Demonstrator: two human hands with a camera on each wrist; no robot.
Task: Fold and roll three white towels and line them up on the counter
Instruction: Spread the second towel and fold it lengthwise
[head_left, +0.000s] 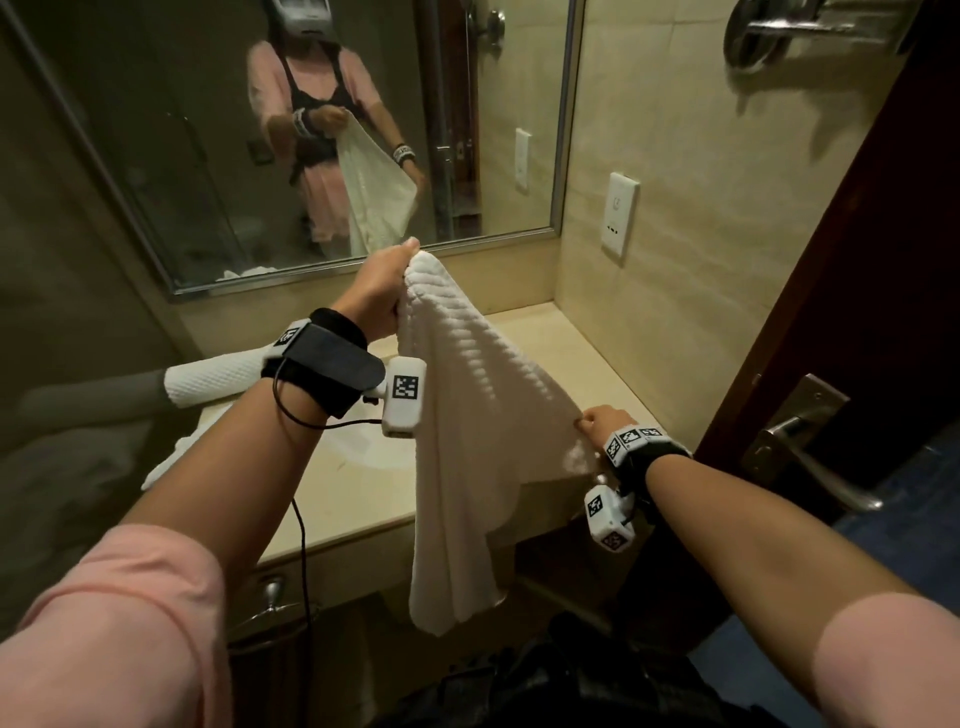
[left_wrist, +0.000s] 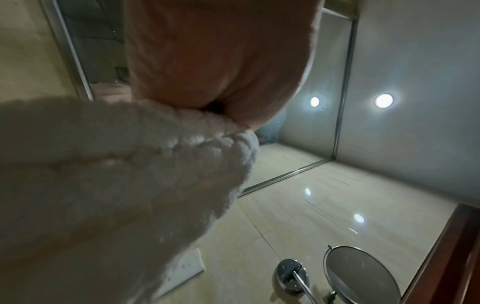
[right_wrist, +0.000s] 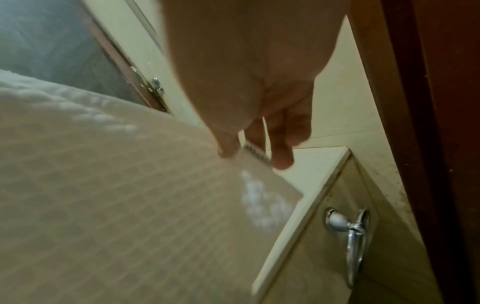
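A white ribbed towel (head_left: 467, 415) hangs in the air over the beige counter (head_left: 363, 499), stretched between my two hands. My left hand (head_left: 387, 283) grips its top corner high up near the mirror; the towel (left_wrist: 116, 174) bunches under that hand (left_wrist: 221, 61) in the left wrist view. My right hand (head_left: 602, 418) pinches the towel's lower right edge near the counter's front right; the right wrist view shows the fingertips (right_wrist: 228, 152) pinching the hem of the towel (right_wrist: 130, 195). A rolled white towel (head_left: 218, 379) lies on the counter at the left.
A mirror (head_left: 311, 130) backs the counter. Another loose white towel (head_left: 166, 462) lies at the left by the sink basin. A wall socket (head_left: 618, 215) and a round mirror on an arm (left_wrist: 361, 275) hang on the right wall. A dark door with a metal handle (head_left: 800, 452) stands at the right.
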